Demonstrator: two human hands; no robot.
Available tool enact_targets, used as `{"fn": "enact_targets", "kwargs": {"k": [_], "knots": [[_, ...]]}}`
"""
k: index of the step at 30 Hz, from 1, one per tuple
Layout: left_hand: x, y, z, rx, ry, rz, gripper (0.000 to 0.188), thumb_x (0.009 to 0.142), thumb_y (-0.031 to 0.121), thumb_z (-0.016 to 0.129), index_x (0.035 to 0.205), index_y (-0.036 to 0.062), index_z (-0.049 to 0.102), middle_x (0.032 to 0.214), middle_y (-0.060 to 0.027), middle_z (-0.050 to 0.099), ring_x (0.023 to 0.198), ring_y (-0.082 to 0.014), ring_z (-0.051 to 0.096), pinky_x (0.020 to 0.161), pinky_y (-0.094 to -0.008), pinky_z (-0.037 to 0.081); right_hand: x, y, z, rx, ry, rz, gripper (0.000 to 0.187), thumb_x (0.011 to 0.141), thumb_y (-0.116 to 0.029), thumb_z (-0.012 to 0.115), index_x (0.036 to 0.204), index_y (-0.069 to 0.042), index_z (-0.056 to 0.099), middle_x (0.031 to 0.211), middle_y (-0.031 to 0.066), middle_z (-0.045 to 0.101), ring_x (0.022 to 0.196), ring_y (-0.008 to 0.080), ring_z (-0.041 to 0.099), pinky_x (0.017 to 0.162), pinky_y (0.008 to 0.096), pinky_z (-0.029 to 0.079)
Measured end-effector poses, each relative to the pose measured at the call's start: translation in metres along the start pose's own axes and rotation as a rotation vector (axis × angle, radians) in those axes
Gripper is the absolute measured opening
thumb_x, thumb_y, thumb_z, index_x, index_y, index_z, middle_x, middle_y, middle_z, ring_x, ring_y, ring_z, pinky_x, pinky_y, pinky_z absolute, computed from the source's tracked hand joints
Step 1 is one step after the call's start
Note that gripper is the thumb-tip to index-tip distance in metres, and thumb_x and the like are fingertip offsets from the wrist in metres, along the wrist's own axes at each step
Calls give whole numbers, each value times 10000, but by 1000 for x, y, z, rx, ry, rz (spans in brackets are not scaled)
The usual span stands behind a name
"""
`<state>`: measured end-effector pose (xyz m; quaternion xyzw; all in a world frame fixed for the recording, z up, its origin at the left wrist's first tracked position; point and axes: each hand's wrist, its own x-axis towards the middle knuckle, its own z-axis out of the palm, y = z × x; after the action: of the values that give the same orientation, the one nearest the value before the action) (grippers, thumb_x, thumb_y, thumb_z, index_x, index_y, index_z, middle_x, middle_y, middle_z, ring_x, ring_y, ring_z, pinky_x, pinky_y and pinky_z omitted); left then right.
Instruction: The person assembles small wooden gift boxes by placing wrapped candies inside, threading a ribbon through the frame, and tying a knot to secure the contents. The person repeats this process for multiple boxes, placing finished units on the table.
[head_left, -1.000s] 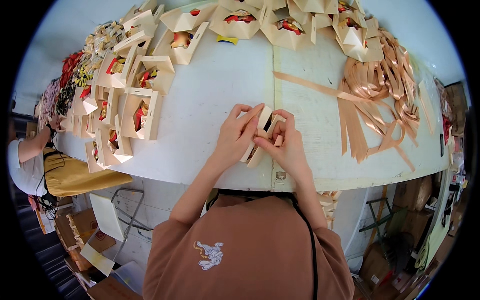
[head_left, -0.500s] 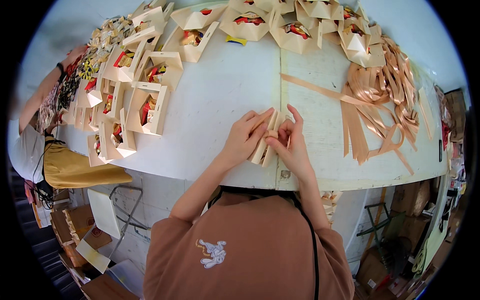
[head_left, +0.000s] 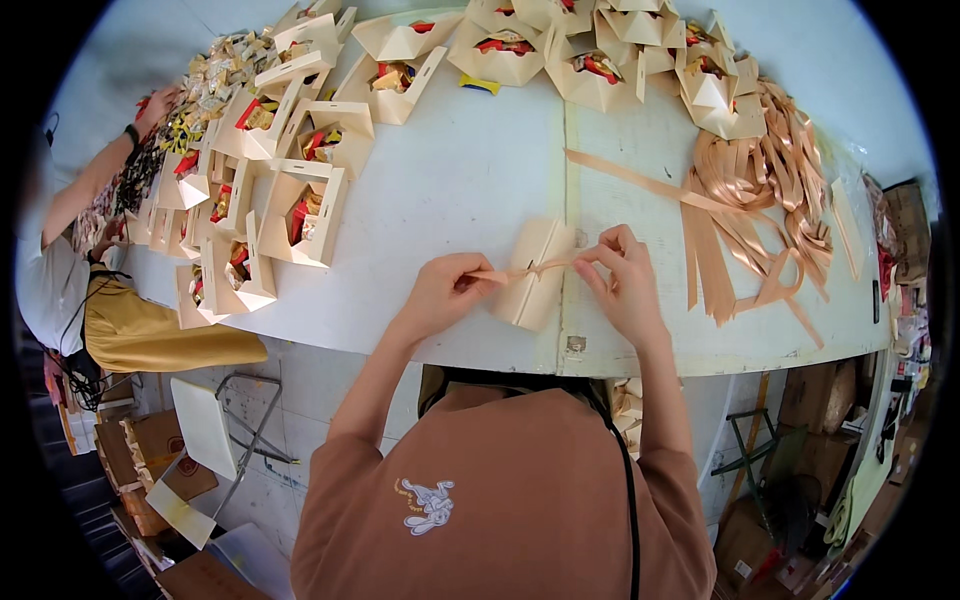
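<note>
1. Near edge: the near edge of the white table (head_left: 440,190) is curved by the lens. Below it, the floor is occupied by a pale folding chair (head_left: 205,425) at left and a green-framed stool (head_left: 745,450) at right. Ample elbow room is judged to be left between them.

2. Hands: one end of a short copper ribbon (head_left: 487,277) is pinched between thumb and fingers by the left hand (head_left: 440,293); the other end is pinched by the right hand (head_left: 622,280).

3. Box: a closed cream box (head_left: 528,303) is set between the hands, near the front edge and just left of the table seam (head_left: 571,195). Its top is crossed by the ribbon, where a knot or crossing is seen; which of the two cannot be told.

4. Step: tying or tightening of the ribbon is judged to be in hand. Even tension is called for, with the crossing kept centred and the thin walls not crushed.

5. Room: sideways pulling is unobstructed at left up to the open boxes (head_left: 284,246). At right, a loose strand (head_left: 625,176) from the ribbon pile (head_left: 725,170) is laid toward the seam, beyond the right hand; snagging is possible if reach is extended.

6. Far side: the far edge is lined by filled boxes (head_left: 598,88), with a yellow packet (head_left: 479,84) before them. At far left, small wrapped pieces are reached by a co-worker's hand (head_left: 158,106), well apart.
</note>
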<state>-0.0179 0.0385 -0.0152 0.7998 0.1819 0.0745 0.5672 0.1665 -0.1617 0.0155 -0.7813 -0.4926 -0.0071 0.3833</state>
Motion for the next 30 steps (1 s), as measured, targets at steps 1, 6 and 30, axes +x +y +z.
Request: {"fn": "enact_targets", "kwargs": {"k": [1, 6, 30], "knots": [[0, 2, 0, -5, -11, 9, 88, 863, 86, 693, 904, 11, 671, 767, -63, 609, 672, -134, 536, 637, -297, 446, 0, -8, 1, 21, 29, -1, 176, 833, -204, 772, 849, -63, 667, 827, 21, 557, 759, 233, 554, 872, 424, 403], [2, 15, 4, -224, -58, 12, 135, 884, 137, 711, 905, 7, 680, 794, -72, 631, 746, -154, 561, 715, -289, 472, -5, -24, 9, 17, -59, 44, 176, 854, -156, 740, 978, -58, 661, 880, 52, 608, 837, 244, 616, 952, 440, 399], [22, 57, 4, -255, -258, 210, 284, 881, -59, 539, 1091, 43, 702, 1095, -70, 594, 964, -194, 573, 868, -325, 467, 14, -27, 26, 780, 32, 439, 116, 958, -65, 657, 965, 31, 593, 833, 84, 697, 782, 148, 714, 706, 250, 532]]}}
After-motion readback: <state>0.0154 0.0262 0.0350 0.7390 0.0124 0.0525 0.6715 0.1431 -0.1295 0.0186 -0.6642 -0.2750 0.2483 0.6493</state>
